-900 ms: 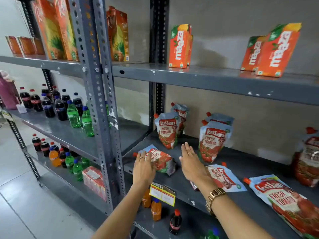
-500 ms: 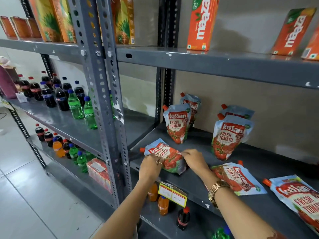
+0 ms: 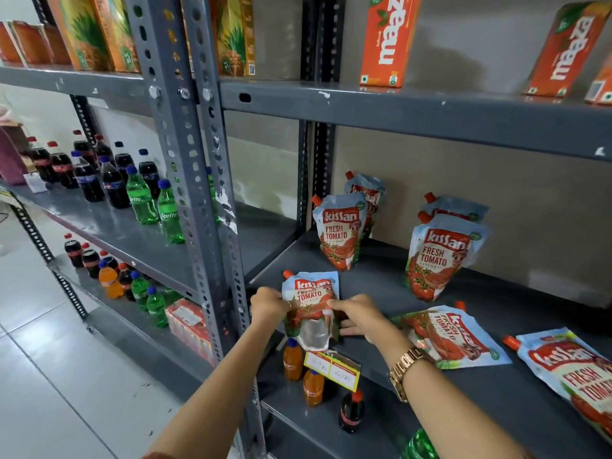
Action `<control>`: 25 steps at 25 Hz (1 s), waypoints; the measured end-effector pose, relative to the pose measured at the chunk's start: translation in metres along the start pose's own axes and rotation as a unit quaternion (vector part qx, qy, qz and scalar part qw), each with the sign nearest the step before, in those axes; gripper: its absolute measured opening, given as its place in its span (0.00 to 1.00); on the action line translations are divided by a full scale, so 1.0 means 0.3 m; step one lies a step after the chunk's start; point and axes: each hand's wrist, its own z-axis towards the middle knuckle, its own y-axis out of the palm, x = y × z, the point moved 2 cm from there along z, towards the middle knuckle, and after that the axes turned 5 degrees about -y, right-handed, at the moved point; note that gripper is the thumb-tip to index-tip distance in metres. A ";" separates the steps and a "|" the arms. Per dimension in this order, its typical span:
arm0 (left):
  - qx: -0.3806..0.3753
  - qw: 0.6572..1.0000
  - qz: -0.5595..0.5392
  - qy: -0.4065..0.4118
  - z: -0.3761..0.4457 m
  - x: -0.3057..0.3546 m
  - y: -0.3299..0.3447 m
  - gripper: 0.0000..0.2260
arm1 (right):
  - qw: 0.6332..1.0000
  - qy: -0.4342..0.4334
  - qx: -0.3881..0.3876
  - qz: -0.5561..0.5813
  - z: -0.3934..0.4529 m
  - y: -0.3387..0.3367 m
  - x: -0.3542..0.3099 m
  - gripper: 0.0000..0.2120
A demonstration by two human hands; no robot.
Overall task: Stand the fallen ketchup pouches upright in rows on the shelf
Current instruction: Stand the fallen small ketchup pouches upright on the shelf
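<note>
**Pouch held upright at the shelf edge**

Ketchup pouch (image 3: 311, 306) stands between my hands at the front left corner of the grey shelf (image 3: 381, 279), spout up, its silvery base near the edge. My left hand (image 3: 268, 304) pinches its left side; my right hand (image 3: 359, 318) closes on its right side, fingers behind. Both grips are shut on this one pouch.

Behind it a standing pouch (image 3: 339, 231) has another just behind, and to the right a second standing pair (image 3: 440, 256) rises near the wall. Just beside my right wrist a fallen pouch (image 3: 447, 336) lies flat, and a further flat pouch (image 3: 569, 369) lies at the far right. The perforated steel upright (image 3: 198, 180) stands just left of my left hand. A yellow price tag (image 3: 332, 369) hangs below the shelf edge, over small bottles (image 3: 293, 359). Maaza cartons (image 3: 385, 41) stand on the shelf above.
</note>
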 end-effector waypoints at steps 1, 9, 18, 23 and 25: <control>0.000 1.000 -0.015 -0.002 -0.002 -0.002 0.001 0.08 | 1.000 0.008 -0.002 0.019 -0.008 0.005 0.000 0.18; 0.001 0.977 -0.181 0.110 -0.056 0.128 -0.013 0.11 | 0.990 -0.079 0.101 0.065 -0.037 -0.070 -0.057 0.10; 0.020 0.968 -0.184 0.171 -0.081 0.173 0.052 0.10 | 0.949 -0.203 0.193 -0.147 -0.113 -0.105 -0.015 0.15; 0.075 0.962 -0.197 0.176 -0.174 0.159 0.049 0.10 | 0.920 -0.214 0.269 -0.190 -0.187 -0.172 -0.011 0.17; 0.092 0.958 -0.181 0.204 -0.233 0.156 0.063 0.06 | 0.913 -0.202 0.305 -0.181 -0.230 -0.225 0.019 0.15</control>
